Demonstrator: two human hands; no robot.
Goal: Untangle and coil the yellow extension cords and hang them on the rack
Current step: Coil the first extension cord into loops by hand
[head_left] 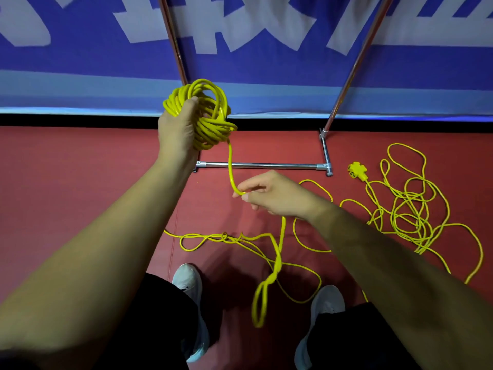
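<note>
**One coil in the hand, one tangle on the floor**

We see two bare hands over a red floor. The left hand, at about 11 o'clock from the middle of the picture, has its fingers wrapped around one thick coil of yellow cord and holds it up in the air.

One single strand comes out of the coil at its 5 o'clock side and goes down to the right hand, which is near the middle. This hand pinches the strand between thumb and forefinger; its other fingers are loosely curled.

Below the right hand the cord hangs down and makes one blurred loop at 6 o'clock, between two grey shoes.

At 3 o'clock lies one loose tangle of yellow cord with many loops. One yellow socket block lies at its 10 o'clock edge. More cord with one small knot lies on the floor at 7 o'clock from the right hand. How many separate cords there are, we cannot tell.

The metal rack stands at 12 o'clock in front of a blue banner. We count two slanted poles and two base bars. No cord hangs on it.
</note>
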